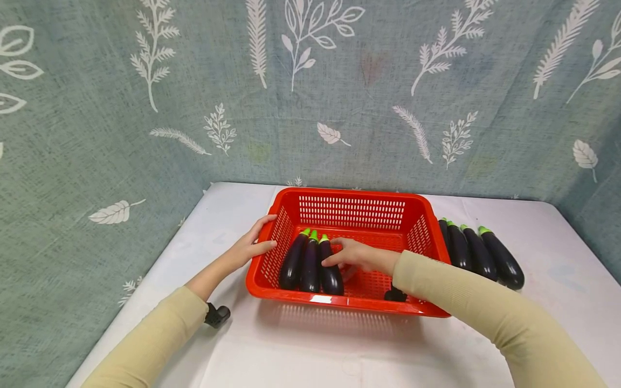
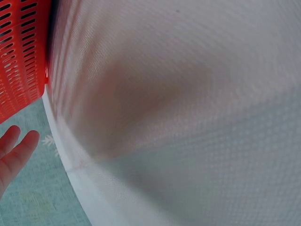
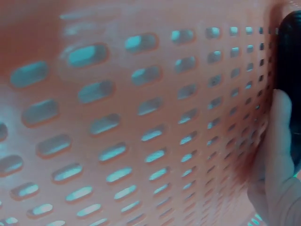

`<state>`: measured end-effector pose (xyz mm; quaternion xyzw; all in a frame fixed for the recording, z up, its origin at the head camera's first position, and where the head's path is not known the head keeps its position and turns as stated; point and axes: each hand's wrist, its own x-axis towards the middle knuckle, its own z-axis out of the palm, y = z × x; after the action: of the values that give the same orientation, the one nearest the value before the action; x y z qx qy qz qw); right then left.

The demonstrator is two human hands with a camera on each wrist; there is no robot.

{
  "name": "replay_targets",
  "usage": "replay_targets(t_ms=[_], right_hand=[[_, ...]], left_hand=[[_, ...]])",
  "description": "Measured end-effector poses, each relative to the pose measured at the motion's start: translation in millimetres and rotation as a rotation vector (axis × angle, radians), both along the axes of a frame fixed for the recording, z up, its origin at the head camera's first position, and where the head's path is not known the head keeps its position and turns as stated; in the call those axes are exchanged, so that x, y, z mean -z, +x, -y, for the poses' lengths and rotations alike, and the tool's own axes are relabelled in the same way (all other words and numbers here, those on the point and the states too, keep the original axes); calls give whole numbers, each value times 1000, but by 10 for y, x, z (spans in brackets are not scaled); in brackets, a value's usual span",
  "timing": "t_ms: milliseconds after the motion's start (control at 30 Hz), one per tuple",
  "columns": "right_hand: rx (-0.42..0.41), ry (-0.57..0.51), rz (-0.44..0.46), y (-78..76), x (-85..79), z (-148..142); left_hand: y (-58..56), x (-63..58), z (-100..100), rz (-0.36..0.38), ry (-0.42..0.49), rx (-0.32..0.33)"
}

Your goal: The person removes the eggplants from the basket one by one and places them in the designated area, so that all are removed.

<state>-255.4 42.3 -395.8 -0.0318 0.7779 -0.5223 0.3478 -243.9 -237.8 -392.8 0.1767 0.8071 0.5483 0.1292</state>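
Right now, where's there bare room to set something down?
Bare table on the near side of the red basket, and right of the four eggplants. Inside the basket, free floor lies behind the right forearm. Crowded: the basket's left, with three eggplants and the right hand.

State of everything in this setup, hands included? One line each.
Red basket: upright, open-topped, partly filled
Basket eggplants: three, lying side by side, green stems at the far end
Table eggplants: at least four, lying right of the basket
Left hand: at the basket's left rim, fingers extended
Right hand: thumb and fingers around the rightmost basket eggplant
White cloth: spread over the table
Patterned curtain: hanging behind
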Motion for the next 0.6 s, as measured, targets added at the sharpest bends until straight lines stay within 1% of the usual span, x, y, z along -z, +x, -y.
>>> replay_targets(t_ms=[167,367,600], right_hand=[[-3,7,6,2,-11,2],[-11,-8,12,5,-30,3],[-10,-27,-5,-14,-38,-11]], left_hand=[[-7,9,6,-1,4,0],[-18,16,11,-7,-1,4],[-15,16,3,-7,5,4]])
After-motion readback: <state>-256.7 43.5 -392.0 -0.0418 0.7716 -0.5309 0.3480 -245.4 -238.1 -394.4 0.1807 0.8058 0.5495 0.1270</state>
